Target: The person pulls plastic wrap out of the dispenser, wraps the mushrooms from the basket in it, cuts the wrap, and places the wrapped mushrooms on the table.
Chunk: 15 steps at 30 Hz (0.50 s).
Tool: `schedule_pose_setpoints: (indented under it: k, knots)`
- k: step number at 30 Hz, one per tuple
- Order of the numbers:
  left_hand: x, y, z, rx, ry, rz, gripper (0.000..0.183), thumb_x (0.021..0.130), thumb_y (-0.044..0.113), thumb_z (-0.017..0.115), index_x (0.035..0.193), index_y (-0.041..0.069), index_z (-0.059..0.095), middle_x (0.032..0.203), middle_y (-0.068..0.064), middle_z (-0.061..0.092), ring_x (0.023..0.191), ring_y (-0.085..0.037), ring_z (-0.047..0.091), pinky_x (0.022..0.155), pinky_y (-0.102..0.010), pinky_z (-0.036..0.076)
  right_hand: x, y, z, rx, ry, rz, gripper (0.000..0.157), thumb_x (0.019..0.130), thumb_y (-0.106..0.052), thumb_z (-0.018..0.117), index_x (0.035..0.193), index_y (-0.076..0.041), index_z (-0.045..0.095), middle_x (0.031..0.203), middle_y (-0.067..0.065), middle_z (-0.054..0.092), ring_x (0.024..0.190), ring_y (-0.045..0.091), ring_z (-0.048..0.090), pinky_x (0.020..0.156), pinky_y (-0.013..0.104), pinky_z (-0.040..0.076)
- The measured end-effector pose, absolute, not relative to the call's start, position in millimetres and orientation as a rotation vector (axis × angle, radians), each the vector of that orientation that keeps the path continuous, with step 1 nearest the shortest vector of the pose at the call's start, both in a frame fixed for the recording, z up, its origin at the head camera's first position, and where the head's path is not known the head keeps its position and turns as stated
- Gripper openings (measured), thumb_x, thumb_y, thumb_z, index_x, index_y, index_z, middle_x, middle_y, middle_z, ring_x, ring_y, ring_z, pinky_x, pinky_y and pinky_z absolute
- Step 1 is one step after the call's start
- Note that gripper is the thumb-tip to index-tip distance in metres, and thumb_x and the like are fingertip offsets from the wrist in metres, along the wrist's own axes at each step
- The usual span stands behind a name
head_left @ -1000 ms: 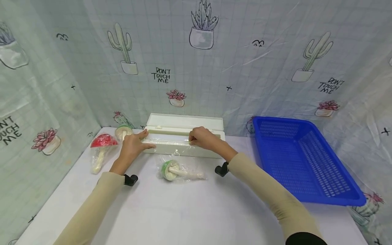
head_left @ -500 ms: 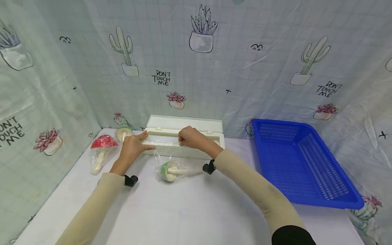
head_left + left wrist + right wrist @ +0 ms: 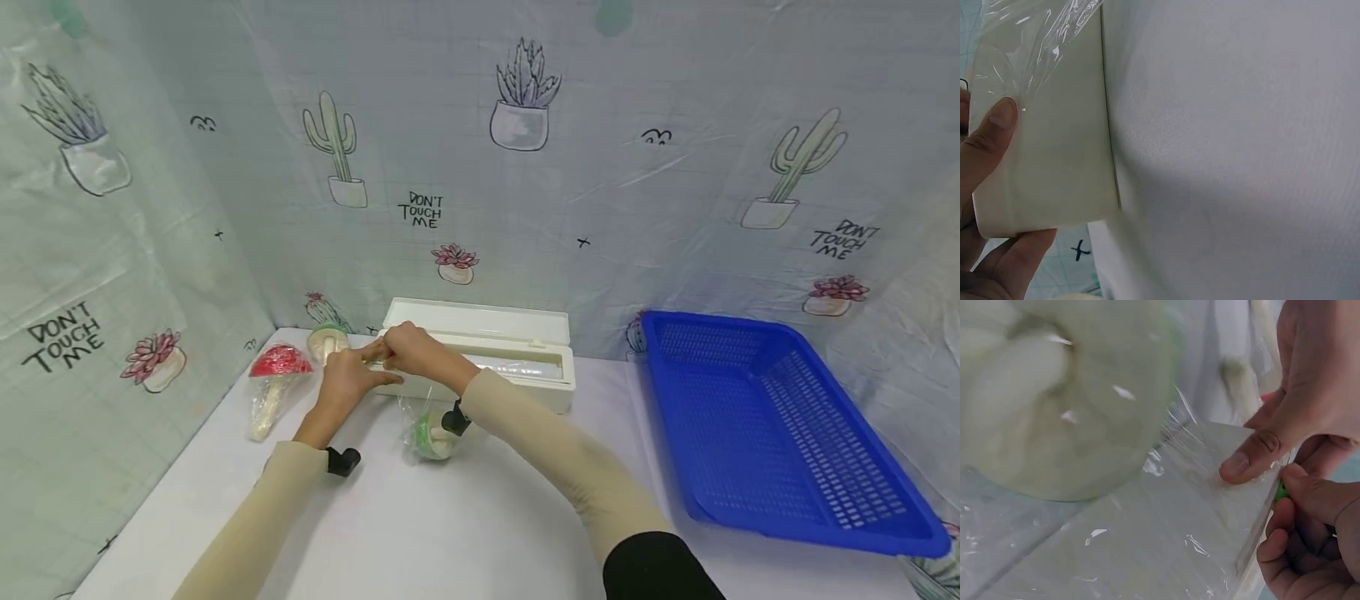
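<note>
My left hand grips the left end of a long white cling film dispenser with its lid raised; the thumb presses film against the front wall, as the left wrist view shows. My right hand is right beside it, at the dispenser's left end. In the right wrist view its thumb and fingers pinch a small green slide cutter at the box's edge. Clear film hangs over the front onto a toy mushroom with a green cap, lying wrapped on the table; my right wrist partly hides it.
A film-wrapped red-capped mushroom lies on the left of the white table. Behind it is another pale mushroom with a green rim. A blue plastic basket stands at the right. Patterned cloth hangs behind and at the sides.
My right hand has slid left along the dispenser, from right of its middle to its left end beside my left hand. The left hand keeps its grip; the head view has shifted slightly.
</note>
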<state>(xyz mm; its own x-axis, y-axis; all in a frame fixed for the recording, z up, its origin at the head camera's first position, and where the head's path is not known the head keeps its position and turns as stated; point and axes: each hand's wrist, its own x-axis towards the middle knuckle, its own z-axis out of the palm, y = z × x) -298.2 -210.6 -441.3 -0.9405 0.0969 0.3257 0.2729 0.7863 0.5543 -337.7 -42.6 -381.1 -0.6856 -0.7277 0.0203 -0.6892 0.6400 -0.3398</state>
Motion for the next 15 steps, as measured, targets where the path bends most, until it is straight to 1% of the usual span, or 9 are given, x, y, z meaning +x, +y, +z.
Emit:
schedule_pose_setpoints:
  k: [2, 3, 5, 9, 11, 15]
  knots:
    - [-296.2, -206.0, -445.7, -0.258, -2.691, -0.962, 0.068, 0.065, 0.028, 0.097, 0.122, 0.003, 0.071, 0.053, -0.011, 0.061, 0.051, -0.01, 0.017, 0.044, -0.024, 0.023, -339.3, -48.8, -382.4, -1.145, 2.719, -0.489, 0.021, 0.096, -0.013, 0.073, 0.076, -0.006, 0.072, 0.076, 0.0, 0.065, 0.06, 0.008, 0.044, 0.057, 0.018, 0.039]
    - [-295.8, -204.8, -447.3, -0.236, -2.691, -0.98, 0.067, 0.065, 0.028, 0.097, 0.122, 0.004, 0.072, 0.045, -0.007, 0.052, 0.051, -0.01, 0.017, 0.045, -0.024, 0.023, -340.2, -50.2, -382.6, -1.123, 2.725, -0.491, 0.02, 0.094, -0.014, 0.075, 0.076, -0.008, 0.071, 0.075, -0.002, 0.065, 0.06, 0.007, 0.044, 0.057, 0.018, 0.039]
    - [-295.2, -203.8, -448.2, -0.192, -2.686, -1.0, 0.067, 0.063, 0.028, 0.098, 0.121, 0.006, 0.073, 0.044, -0.003, 0.051, 0.052, -0.01, 0.017, 0.045, -0.025, 0.023, -342.2, -51.7, -382.7, -1.116, 2.72, -0.487, 0.019, 0.093, -0.015, 0.077, 0.076, -0.009, 0.073, 0.076, -0.002, 0.067, 0.061, 0.006, 0.045, 0.058, 0.017, 0.041]
    - [-296.2, -207.9, -448.7, -0.176, -2.685, -1.032, 0.069, 0.064, 0.028, 0.098, 0.124, 0.007, 0.072, 0.049, -0.004, 0.055, 0.053, -0.011, 0.019, 0.046, -0.025, 0.024, -345.7, -54.7, -383.2, -1.141, 2.71, -0.514, 0.013, 0.092, -0.016, 0.078, 0.081, -0.009, 0.077, 0.083, -0.002, 0.072, 0.064, 0.006, 0.05, 0.061, 0.018, 0.045]
    - [-296.1, -209.4, -448.6, -0.177, -2.677, -1.052, 0.07, 0.064, 0.029, 0.098, 0.125, 0.007, 0.071, 0.051, -0.005, 0.057, 0.054, -0.011, 0.019, 0.046, -0.025, 0.024, -345.9, -55.6, -383.7, -1.137, 2.709, -0.534, 0.017, 0.092, -0.016, 0.078, 0.077, -0.009, 0.074, 0.078, -0.002, 0.069, 0.062, 0.007, 0.046, 0.059, 0.019, 0.043]
    - [-294.0, -209.9, -450.8, -0.173, -2.688, -1.068, 0.072, 0.065, 0.028, 0.098, 0.128, 0.007, 0.07, 0.051, -0.006, 0.055, 0.055, -0.012, 0.019, 0.046, -0.026, 0.022, -342.5, -55.6, -385.5, -1.1, 2.708, -0.545, 0.026, 0.091, -0.017, 0.078, 0.07, -0.011, 0.064, 0.068, -0.005, 0.057, 0.059, 0.007, 0.041, 0.057, 0.019, 0.037]
